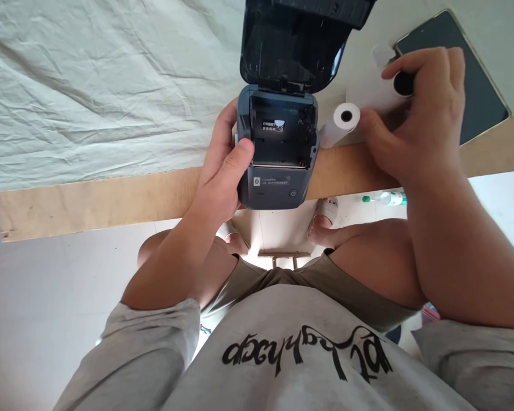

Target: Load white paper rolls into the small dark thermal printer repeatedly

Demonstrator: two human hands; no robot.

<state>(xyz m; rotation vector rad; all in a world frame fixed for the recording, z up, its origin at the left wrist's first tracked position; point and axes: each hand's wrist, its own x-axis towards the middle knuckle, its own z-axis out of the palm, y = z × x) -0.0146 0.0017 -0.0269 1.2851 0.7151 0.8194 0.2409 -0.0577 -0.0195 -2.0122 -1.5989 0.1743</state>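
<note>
While the left hand clasps the small printer at the counter edge, lid swung up and paper bay bare, the right hand has its fingers pinched on a white paper sheet beside the paper roll. Roll lies just right of printer, near a dark tablet. Judged step: readying paper for loading. Next move likely needs roll seated squarely in bay.
</note>
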